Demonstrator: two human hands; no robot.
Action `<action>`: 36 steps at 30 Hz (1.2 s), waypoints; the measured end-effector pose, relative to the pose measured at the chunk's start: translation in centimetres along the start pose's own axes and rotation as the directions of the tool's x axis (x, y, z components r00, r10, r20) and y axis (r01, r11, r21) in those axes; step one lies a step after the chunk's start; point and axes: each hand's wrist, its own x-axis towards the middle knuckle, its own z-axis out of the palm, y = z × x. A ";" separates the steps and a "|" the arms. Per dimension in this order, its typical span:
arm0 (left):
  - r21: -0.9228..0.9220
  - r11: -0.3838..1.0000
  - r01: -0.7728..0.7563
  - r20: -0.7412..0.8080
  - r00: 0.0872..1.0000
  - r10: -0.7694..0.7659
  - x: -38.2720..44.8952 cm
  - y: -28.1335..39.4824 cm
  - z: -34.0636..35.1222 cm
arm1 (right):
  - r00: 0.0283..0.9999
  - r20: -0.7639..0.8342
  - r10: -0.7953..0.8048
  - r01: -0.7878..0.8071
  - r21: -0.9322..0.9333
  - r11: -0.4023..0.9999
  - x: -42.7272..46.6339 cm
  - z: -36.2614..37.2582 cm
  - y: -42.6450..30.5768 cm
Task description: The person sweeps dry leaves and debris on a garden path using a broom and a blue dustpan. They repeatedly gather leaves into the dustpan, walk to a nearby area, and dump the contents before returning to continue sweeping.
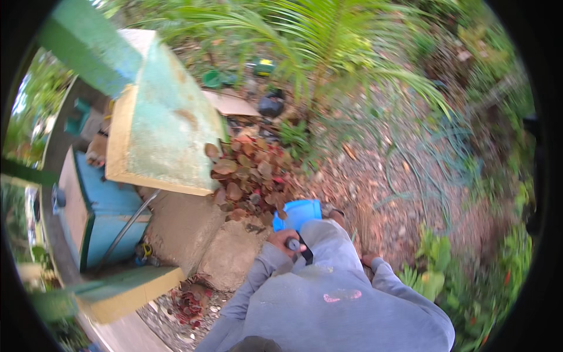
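My left hand (282, 240) is closed around a dark tool handle (292, 243) with a rounded grey end, close to my raised knee. A black flat part (306, 251) shows beside it; whether it belongs to the same tool is unclear. Just past this hand is a blue plastic container (300, 212), partly hidden by my grey-clad leg and the hand. My right hand (369, 259) is low on the other side of the leg, near the littered ground. It is small and blurred, and its fingers cannot be made out clearly.
Red-brown leafy plants (246, 171) border a green, yellow-edged concrete wall (176, 114) at left. Beyond it stands a blue cabinet (114, 211) with a metal pole (132, 222) leaning near it. Tangled green hose or rope (444, 167) lies at right. A palm (325, 39) spreads ahead.
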 end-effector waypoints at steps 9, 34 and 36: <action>0.059 0.994 -0.093 0.323 0.944 0.070 -3.5 -3.5 4.1 | 0.920 0.024 0.390 -0.286 0.722 0.630 -11.3 28.7 -9.9; 0.002 0.995 -0.100 0.299 0.949 0.095 -7.9 -0.5 8.1 | 0.822 0.372 0.431 -0.367 0.925 -0.100 -25.1 41.1 -21.9; -0.097 0.989 -0.116 0.280 0.950 0.139 -6.9 -0.1 6.9 | 0.866 0.286 0.410 -0.289 0.956 -0.056 -24.1 41.6 -21.0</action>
